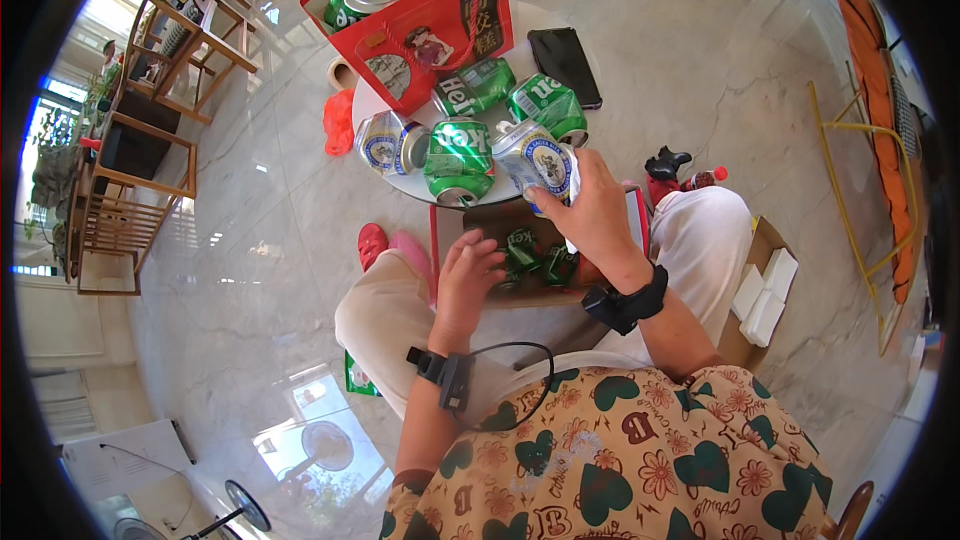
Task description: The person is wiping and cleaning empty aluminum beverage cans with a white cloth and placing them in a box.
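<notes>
My right hand grips a silver-and-blue beer can over the front of a small round white table. A bit of white tissue or cloth shows between palm and can. My left hand is empty, fingers apart and slightly curled, above an open cardboard box between my knees. Crumpled green cans lie inside that box. Left of the held can are a dented green Heineken can and another silver-and-blue can. Two more green cans lie behind.
A red paper bag full of green cans stands on the table, beside a black smartphone. By my right leg sits a carton with white boxes. An orange folding chair is farther right; wooden chairs stand left.
</notes>
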A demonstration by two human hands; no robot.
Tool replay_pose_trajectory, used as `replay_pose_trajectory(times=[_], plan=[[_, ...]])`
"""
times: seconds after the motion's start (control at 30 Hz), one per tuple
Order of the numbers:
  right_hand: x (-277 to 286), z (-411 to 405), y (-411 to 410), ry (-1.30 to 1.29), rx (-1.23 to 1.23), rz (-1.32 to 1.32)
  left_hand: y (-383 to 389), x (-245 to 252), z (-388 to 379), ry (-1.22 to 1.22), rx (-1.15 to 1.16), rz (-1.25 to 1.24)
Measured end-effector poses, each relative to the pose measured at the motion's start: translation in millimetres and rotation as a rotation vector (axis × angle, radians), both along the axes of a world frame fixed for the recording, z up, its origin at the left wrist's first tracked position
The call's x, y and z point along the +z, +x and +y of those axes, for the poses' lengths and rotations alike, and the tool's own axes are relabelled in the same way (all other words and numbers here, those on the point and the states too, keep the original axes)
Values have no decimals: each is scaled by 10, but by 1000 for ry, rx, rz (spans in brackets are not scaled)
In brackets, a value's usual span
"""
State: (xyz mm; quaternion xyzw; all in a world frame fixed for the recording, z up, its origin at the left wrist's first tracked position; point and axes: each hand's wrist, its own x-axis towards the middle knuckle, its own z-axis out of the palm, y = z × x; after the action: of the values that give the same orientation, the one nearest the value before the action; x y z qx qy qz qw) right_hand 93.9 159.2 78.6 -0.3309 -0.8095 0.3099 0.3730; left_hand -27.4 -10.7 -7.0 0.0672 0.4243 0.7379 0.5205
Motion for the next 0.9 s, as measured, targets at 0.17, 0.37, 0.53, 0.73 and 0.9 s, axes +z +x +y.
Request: replay_pose_trajectory(times=[0.17,0.37,0.53,0.73,0.9], plan=[[-109,32,-101,8,-22,8,-1,-38,-2,-9,-8,-27],[-163,-26,-190,22,-39,102,-21,-96,0,2,6,-24],[-276,0,-170,106,-4,165,-19,-93,-4,-32,14,-33],[-389,38,-161,113,-2,198,-15,-72,-6,-30,29,-58],[-421,9,-135,109,15,229,-43,-94,-39,-33,151,-85]])
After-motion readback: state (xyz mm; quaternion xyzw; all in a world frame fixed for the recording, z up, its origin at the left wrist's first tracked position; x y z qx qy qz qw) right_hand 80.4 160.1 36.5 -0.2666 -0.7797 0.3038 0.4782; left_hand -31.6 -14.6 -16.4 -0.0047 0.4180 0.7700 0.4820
